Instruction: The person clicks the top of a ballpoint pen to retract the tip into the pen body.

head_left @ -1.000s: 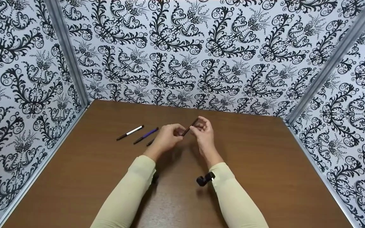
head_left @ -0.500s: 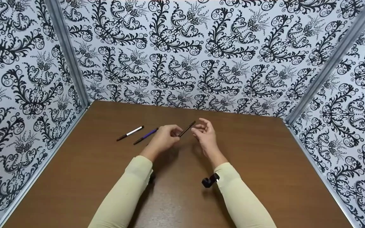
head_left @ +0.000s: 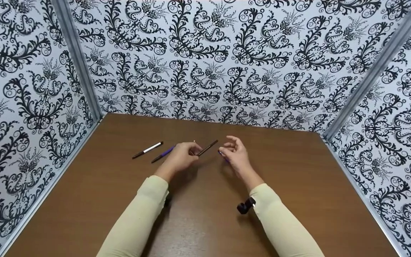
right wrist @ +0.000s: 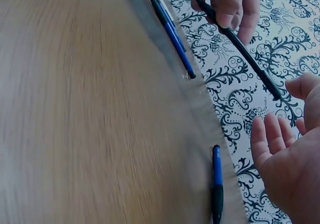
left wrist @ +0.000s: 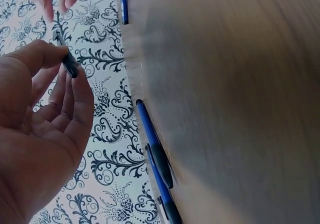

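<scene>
My left hand [head_left: 182, 156] pinches a dark pen [head_left: 208, 147] near one end, between thumb and fingers. The pen slants up and to the right above the table. In the right wrist view its free end points toward my right hand [head_left: 238, 156], which is apart from it, fingers loosely bent and holding nothing. A blue pen [head_left: 224, 157] on the table is mostly hidden below the right hand. Left of the left hand lie a white pen [head_left: 147, 150] with dark ends and a blue-purple pen [head_left: 163, 154], partly covered by that hand.
The brown wooden table [head_left: 198, 217] is enclosed by patterned black-and-white walls [head_left: 205, 64] at the back and sides. In the left wrist view, a blue pen [left wrist: 153, 139] with a dark grip lies beside another blue pen [left wrist: 161, 181].
My right hand has let go of the dark pen's far end and drawn back to the right. The left hand has shifted slightly left, still pinching the pen. The blue pen below the right hand now shows.
</scene>
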`<action>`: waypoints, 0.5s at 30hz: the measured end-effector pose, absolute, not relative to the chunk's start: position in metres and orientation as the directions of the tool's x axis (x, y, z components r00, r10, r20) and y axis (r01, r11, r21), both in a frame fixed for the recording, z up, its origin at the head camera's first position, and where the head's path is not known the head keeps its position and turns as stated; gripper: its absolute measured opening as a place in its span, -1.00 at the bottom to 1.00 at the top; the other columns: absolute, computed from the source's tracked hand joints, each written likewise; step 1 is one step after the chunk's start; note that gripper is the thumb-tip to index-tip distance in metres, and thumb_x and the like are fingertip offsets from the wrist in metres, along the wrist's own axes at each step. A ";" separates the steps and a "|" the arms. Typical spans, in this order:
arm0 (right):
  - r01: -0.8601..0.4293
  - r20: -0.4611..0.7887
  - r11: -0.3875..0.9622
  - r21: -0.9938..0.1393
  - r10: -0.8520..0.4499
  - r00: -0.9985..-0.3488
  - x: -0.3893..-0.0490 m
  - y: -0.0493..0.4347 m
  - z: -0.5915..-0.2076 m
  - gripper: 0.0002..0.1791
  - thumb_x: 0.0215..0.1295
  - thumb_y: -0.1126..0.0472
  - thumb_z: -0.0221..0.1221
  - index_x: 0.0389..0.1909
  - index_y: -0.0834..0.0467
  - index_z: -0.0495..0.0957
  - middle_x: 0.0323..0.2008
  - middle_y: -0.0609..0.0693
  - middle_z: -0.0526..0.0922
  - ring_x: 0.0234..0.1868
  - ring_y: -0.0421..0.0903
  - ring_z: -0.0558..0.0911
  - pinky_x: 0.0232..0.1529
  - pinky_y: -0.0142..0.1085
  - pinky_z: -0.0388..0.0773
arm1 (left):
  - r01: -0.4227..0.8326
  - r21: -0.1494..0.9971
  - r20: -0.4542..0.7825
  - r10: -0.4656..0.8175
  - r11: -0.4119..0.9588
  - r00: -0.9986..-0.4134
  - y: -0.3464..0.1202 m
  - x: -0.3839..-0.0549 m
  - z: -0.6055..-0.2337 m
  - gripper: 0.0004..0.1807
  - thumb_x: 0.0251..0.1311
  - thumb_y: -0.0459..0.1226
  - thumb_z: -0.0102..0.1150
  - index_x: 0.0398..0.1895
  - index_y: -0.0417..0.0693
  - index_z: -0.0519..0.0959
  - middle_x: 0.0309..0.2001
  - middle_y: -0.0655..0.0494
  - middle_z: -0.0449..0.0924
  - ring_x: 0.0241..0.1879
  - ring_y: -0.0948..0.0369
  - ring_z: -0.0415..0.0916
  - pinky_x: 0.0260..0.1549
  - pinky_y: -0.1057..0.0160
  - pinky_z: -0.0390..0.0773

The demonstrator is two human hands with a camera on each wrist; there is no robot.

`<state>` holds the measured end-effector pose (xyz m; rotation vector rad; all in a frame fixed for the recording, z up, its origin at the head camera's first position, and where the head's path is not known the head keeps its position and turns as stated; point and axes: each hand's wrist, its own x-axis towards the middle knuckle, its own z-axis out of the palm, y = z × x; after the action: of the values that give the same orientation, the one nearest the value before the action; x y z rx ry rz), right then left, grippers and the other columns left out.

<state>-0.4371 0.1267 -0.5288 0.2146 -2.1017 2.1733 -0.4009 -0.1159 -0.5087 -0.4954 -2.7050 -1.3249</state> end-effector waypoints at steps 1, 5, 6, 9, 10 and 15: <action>-0.175 0.176 -0.024 -0.984 -0.022 -0.984 -0.437 0.128 -0.529 -0.39 0.35 0.54 0.40 0.39 0.26 0.50 0.01 0.25 0.63 -0.15 -0.14 0.66 -0.10 -0.28 0.77 | 0.322 0.754 0.214 0.249 0.572 -0.944 -0.117 -0.401 -0.509 -0.72 0.38 -0.47 0.36 0.09 -0.10 0.79 -0.08 0.02 0.76 -0.05 0.07 0.68 0.07 0.00 0.69; -0.173 0.172 0.011 -0.985 -0.040 -0.984 -0.436 0.132 -0.527 -0.39 0.37 0.54 0.38 0.40 0.26 0.50 0.03 0.26 0.64 -0.15 -0.16 0.67 -0.14 -0.35 0.74 | 0.306 0.767 0.195 0.248 0.565 -0.949 -0.121 -0.400 -0.509 -0.71 0.38 -0.47 0.35 0.10 -0.11 0.79 -0.07 0.01 0.76 -0.04 0.07 0.68 0.08 -0.02 0.69; -0.175 0.174 0.018 -0.984 -0.045 -0.984 -0.435 0.133 -0.527 -0.40 0.37 0.54 0.38 0.40 0.27 0.50 0.04 0.29 0.63 -0.15 -0.16 0.67 -0.15 -0.38 0.72 | 0.304 0.768 0.193 0.250 0.564 -0.949 -0.122 -0.400 -0.510 -0.71 0.38 -0.48 0.35 0.10 -0.11 0.79 -0.07 0.01 0.76 -0.03 0.06 0.68 0.08 -0.02 0.69; -0.185 0.182 0.043 -0.982 -0.054 -0.982 -0.434 0.136 -0.527 -0.41 0.37 0.52 0.39 0.39 0.28 0.50 0.07 0.34 0.63 -0.16 -0.15 0.66 -0.18 -0.41 0.70 | 0.305 0.768 0.190 0.254 0.564 -0.948 -0.124 -0.400 -0.511 -0.72 0.39 -0.47 0.35 0.10 -0.11 0.79 -0.07 0.00 0.76 -0.03 0.07 0.69 0.08 -0.02 0.69; -0.192 0.189 0.056 -0.980 -0.054 -0.980 -0.433 0.138 -0.527 -0.41 0.37 0.51 0.39 0.39 0.28 0.51 0.08 0.35 0.63 -0.15 -0.15 0.66 -0.17 -0.41 0.69 | 0.310 0.763 0.194 0.257 0.567 -0.947 -0.124 -0.401 -0.512 -0.72 0.39 -0.47 0.35 0.10 -0.11 0.79 -0.07 0.00 0.77 -0.04 0.06 0.69 0.08 -0.02 0.69; -0.230 0.225 0.096 -0.968 -0.063 -0.972 -0.434 0.146 -0.528 -0.41 0.33 0.48 0.43 0.37 0.30 0.54 0.07 0.36 0.63 -0.11 -0.08 0.65 -0.11 -0.42 0.64 | 0.342 0.736 0.224 0.266 0.585 -0.938 -0.129 -0.403 -0.516 -0.73 0.36 -0.46 0.37 0.06 -0.13 0.80 -0.14 0.02 0.77 -0.08 0.06 0.70 0.04 -0.02 0.70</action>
<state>-0.4341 0.1458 -0.5280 0.2998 -2.2291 2.0087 -0.4031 -0.1291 -0.5162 -0.5220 -2.7161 -1.2904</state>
